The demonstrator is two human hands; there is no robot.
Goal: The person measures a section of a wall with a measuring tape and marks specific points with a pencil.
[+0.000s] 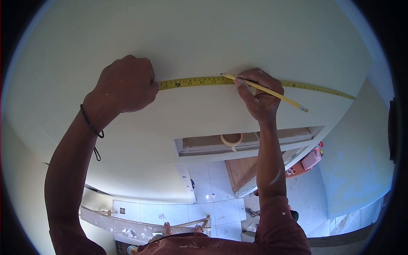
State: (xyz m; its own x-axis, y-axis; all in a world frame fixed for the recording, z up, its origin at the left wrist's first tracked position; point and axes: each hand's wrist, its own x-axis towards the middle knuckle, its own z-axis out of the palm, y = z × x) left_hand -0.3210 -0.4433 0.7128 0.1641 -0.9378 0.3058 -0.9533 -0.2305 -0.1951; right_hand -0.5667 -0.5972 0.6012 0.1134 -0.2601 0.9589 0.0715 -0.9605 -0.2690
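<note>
A yellow tape measure blade (191,82) runs across the pale wall (187,38), its numbers facing me. My left hand (127,83) is closed in a fist at the blade's left end, and the blade comes out by the thumb; the rest of the tape is hidden inside the fist. My right hand (264,93) grips a yellow pencil (280,97) with thumb and fingers. The pencil's dark tip is at the upper edge of the blade, its eraser end pointing down to the right. Past this hand, the blade continues to the wall's right edge.
Below my hands is a framed opening (204,146) with a roll of masking tape (230,143) in it. Bare feet stand by a paint-spotted wooden plank (127,223), high above a tiled floor (199,172). A wooden door (242,170) and a pink container (312,159) show lower right.
</note>
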